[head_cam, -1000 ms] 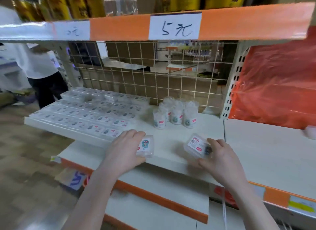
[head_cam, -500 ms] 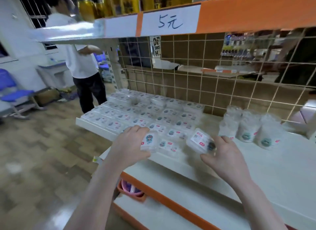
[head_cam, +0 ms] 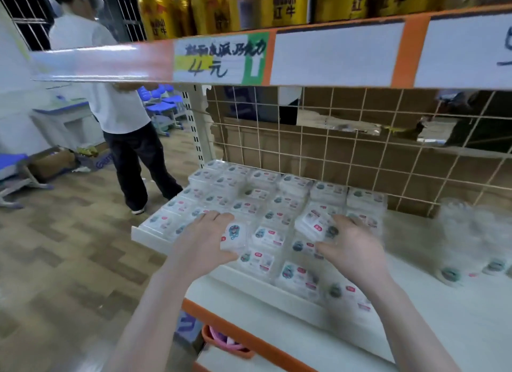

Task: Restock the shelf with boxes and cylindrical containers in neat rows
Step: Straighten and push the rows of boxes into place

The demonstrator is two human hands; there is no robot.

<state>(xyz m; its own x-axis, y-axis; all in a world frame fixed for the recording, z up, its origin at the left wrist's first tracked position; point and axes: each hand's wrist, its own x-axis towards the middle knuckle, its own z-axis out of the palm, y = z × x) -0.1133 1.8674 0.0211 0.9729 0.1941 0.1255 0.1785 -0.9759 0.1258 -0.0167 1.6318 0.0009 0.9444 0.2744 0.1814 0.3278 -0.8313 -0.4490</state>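
Clear boxes [head_cam: 267, 234] with white labels, teal roundels and red tags lie in rows on a white shelf [head_cam: 432, 320]. At twelve o'clock, yellow cans [head_cam: 219, 7] stand above an orange-and-white strip [head_cam: 335, 54] with a yellow and green label [head_cam: 219, 58]. A cream wire grid [head_cam: 360, 147] backs brown card. At nine o'clock, a brown block-patterned floor [head_cam: 63, 250].

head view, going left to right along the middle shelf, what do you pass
Left hand holding a clear box → right hand holding another clear box → blurred cylindrical containers.
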